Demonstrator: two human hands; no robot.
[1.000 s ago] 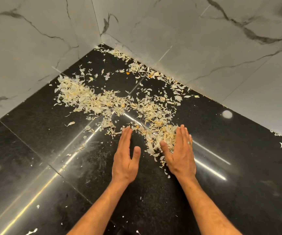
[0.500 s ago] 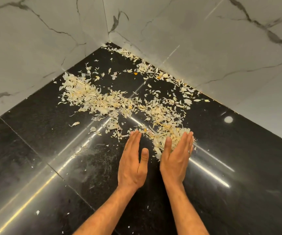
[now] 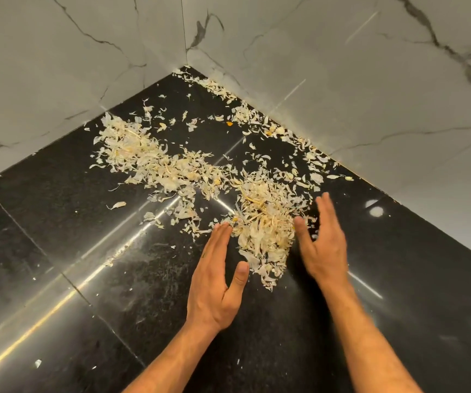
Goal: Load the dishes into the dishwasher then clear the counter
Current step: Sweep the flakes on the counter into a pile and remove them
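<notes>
Peels (image 3: 262,231) now heaped between my flat, spread left hand (image 3: 214,282) and right hand (image 3: 323,245), corralling them for scooping.

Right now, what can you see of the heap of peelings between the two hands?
The heap of peelings is a loose mound of thin, papery, cream and pale yellow flakes with some straw-like strands. It lies on the glossy black counter between the left hand and right hand, both open. The left fingertips touch its edge. Thinner scatter trails back toward the wall corner.
</notes>
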